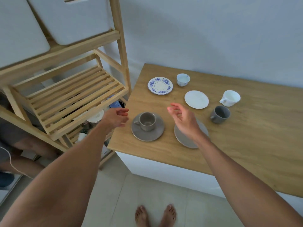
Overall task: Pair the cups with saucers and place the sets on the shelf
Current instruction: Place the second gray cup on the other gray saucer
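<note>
step: lift paired set | taupe cup (147, 121) seated on taupe saucer (147, 133), between hands | left hand (115, 117) spread, empty, just left of saucer | right hand (184, 120) spread, empty, over grey saucer (186, 139) | advice: saucer rim to be gripped both sides, kept level to slatted shelf (70, 97)

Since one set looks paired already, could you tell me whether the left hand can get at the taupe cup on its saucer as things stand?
Probably yes. The left hand is open, just left of the taupe cup on its saucer, with nothing between them; the right hand hovers aside.
</note>
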A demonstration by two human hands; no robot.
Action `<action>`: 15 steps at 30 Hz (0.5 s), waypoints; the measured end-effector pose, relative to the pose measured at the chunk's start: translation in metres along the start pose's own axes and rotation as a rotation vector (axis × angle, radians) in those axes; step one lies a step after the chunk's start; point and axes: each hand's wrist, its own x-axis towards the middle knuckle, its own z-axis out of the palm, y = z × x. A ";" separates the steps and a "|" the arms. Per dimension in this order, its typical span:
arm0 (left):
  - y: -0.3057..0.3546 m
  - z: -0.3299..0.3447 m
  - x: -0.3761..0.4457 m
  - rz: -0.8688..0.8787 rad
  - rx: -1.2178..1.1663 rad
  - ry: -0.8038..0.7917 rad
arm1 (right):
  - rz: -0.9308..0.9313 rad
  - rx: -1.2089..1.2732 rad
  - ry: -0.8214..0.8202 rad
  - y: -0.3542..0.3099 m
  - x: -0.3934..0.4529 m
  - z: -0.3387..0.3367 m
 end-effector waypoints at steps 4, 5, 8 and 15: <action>0.042 0.018 -0.006 0.145 0.060 0.012 | 0.006 -0.053 0.143 0.003 -0.003 -0.049; 0.052 0.026 -0.007 0.188 0.069 0.007 | 0.023 -0.068 0.176 0.005 -0.004 -0.062; 0.079 0.058 -0.012 0.270 0.055 -0.060 | 0.066 -0.124 0.246 0.014 -0.011 -0.097; 0.105 0.145 -0.017 0.303 0.076 -0.230 | 0.148 -0.205 0.319 0.054 -0.031 -0.150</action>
